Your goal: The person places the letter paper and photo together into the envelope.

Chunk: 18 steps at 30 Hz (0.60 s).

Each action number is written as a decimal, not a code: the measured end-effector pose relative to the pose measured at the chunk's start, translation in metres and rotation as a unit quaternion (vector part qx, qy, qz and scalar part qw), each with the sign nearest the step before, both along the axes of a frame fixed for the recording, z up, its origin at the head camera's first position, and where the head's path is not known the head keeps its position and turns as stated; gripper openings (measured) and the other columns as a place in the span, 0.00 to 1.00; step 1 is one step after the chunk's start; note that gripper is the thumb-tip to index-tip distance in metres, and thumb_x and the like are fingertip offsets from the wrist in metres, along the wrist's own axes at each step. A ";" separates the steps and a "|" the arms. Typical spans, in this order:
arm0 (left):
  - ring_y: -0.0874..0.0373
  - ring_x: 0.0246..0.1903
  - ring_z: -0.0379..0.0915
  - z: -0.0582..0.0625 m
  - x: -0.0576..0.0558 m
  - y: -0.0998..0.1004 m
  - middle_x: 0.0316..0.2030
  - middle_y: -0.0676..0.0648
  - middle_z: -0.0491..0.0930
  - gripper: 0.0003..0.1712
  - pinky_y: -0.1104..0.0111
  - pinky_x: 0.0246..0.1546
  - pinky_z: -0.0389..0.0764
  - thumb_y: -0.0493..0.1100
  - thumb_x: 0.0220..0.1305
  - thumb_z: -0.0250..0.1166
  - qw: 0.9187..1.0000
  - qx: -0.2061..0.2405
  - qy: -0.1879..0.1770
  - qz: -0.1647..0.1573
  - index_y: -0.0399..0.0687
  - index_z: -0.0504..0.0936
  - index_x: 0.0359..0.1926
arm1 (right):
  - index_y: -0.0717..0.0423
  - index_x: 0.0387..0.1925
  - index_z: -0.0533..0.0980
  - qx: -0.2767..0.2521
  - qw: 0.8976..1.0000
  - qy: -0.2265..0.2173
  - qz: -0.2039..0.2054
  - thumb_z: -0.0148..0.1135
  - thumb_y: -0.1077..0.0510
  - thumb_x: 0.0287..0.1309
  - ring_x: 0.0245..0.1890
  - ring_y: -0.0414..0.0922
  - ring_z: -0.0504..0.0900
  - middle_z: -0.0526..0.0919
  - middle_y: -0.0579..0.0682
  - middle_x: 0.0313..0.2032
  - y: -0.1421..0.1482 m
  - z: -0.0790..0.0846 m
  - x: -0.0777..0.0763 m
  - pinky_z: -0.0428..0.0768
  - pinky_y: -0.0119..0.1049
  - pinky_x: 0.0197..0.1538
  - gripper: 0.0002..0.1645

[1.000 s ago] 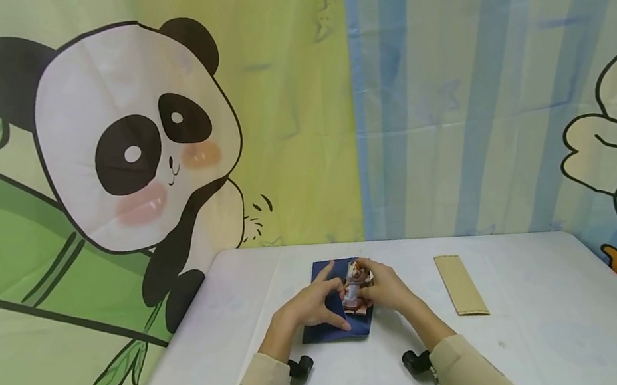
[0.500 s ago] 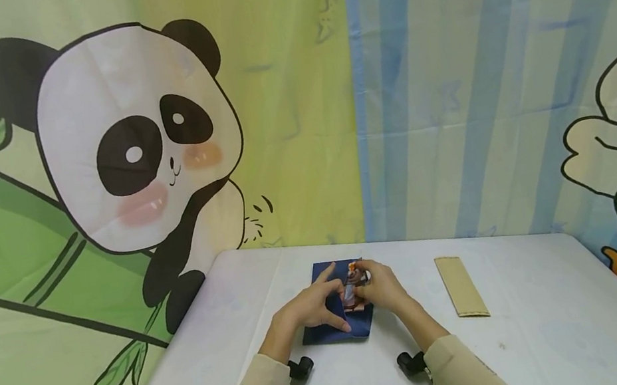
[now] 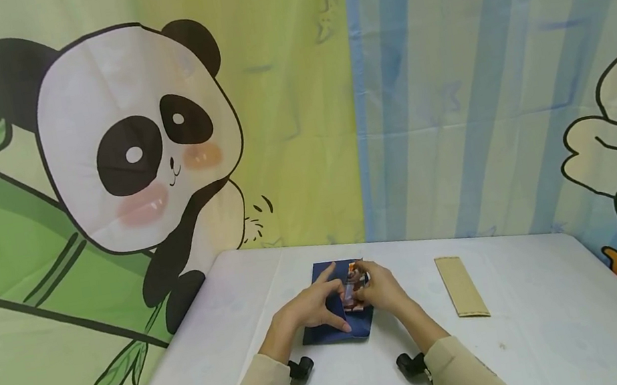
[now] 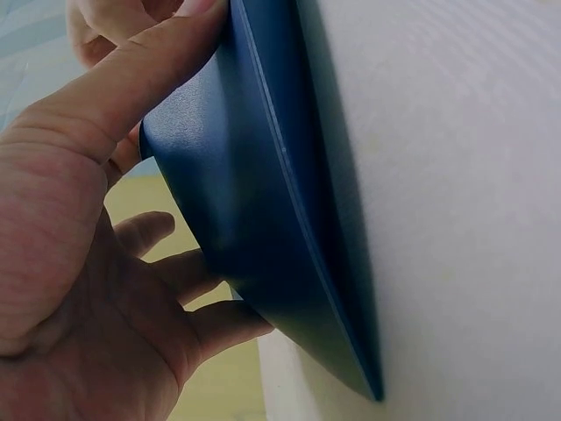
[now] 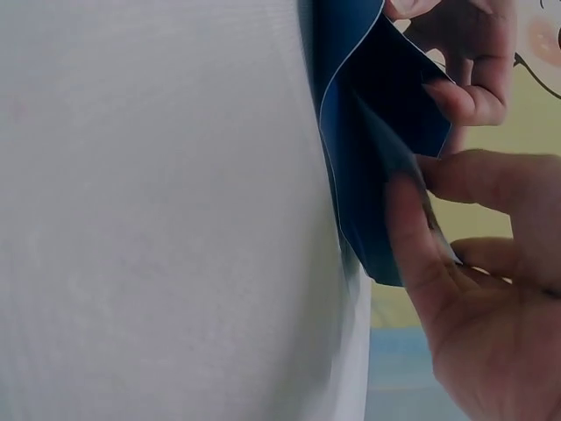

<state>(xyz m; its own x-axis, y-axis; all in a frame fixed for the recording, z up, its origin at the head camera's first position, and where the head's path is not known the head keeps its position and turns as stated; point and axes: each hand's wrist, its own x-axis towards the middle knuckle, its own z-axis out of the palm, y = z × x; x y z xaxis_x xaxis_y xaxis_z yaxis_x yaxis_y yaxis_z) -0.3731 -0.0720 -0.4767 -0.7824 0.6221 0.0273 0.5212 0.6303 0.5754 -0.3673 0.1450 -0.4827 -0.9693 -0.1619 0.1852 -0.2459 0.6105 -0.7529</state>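
A dark blue envelope-like sleeve [image 3: 357, 331] lies on the white table, its side toward my right hand spread into a pocket. My left hand [image 3: 310, 303] holds it, thumb near the front edge and fingers at the upper layer. In the left wrist view the bowed blue sheet [image 4: 237, 193] runs between thumb and fingers. My right hand [image 3: 384, 285] pinches a thin picture card [image 3: 352, 296] showing a cartoon character. In the right wrist view the card's edge [image 5: 399, 149] reaches into the mouth of the blue pocket [image 5: 351, 175], so its far end is hidden.
A flat tan cardboard strip [image 3: 461, 286] lies to the right of the hands. Black wrist camera mounts [image 3: 300, 367] sit at both cuffs. Behind the white table [image 3: 546, 316] hangs a printed curtain with a panda [image 3: 142, 138].
My right hand has shifted slightly left with the card, which now sits flatter against the sleeve. The left hand stays in place. Over the last half second almost nothing moves.
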 end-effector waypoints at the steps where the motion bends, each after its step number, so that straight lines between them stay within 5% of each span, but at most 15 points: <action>1: 0.35 0.78 0.54 0.000 0.000 0.000 0.85 0.46 0.37 0.31 0.47 0.62 0.76 0.60 0.45 0.85 1.000 -0.001 0.001 -0.001 0.59 0.77 0.45 | 0.63 0.73 0.68 0.003 1.000 0.003 0.008 0.74 0.71 0.50 0.39 0.50 0.86 0.80 0.65 0.60 0.000 0.000 0.000 0.84 0.43 0.42 0.47; 5: 0.35 0.78 0.54 -0.001 -0.001 -0.001 0.85 0.47 0.37 0.33 0.47 0.63 0.76 0.59 0.45 0.85 1.000 -0.003 0.004 -0.003 0.57 0.78 0.47 | 0.63 0.73 0.67 0.008 1.000 0.013 0.011 0.73 0.74 0.45 0.45 0.51 0.84 0.76 0.66 0.66 0.000 -0.002 0.000 0.83 0.47 0.49 0.50; 9: 0.35 0.78 0.55 -0.002 -0.002 -0.001 0.85 0.48 0.38 0.33 0.47 0.63 0.76 0.59 0.45 0.85 1.000 -0.004 0.003 0.000 0.58 0.78 0.47 | 0.65 0.69 0.70 -0.012 1.000 -0.009 -0.004 0.74 0.71 0.47 0.26 0.43 0.83 0.88 0.61 0.46 0.000 -0.003 0.000 0.81 0.40 0.35 0.45; 12: 0.35 0.78 0.55 -0.001 -0.001 -0.001 0.85 0.48 0.39 0.33 0.47 0.64 0.76 0.60 0.44 0.85 1.000 -0.003 0.002 0.001 0.58 0.78 0.47 | 0.65 0.68 0.72 -0.024 0.999 -0.024 -0.001 0.73 0.69 0.49 0.24 0.39 0.83 0.89 0.53 0.29 0.000 -0.003 0.000 0.78 0.35 0.29 0.42; 18: 0.35 0.78 0.55 0.000 -0.001 -0.001 0.85 0.46 0.39 0.32 0.47 0.64 0.75 0.59 0.44 0.86 1.000 0.002 0.001 -0.002 0.58 0.79 0.46 | 0.65 0.71 0.70 -0.023 0.999 -0.027 0.021 0.72 0.69 0.50 0.26 0.40 0.83 0.89 0.55 0.36 0.000 -0.003 0.000 0.78 0.34 0.32 0.45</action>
<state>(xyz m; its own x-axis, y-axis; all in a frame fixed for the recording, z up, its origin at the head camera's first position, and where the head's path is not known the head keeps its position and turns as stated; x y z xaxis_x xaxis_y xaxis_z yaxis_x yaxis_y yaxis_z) -0.3742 -0.0729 -0.4771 -0.7800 0.6250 0.0315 0.5245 0.6256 0.5775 -0.3675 0.1446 -0.4861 -0.9707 -0.1953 0.1404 -0.2283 0.5650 -0.7929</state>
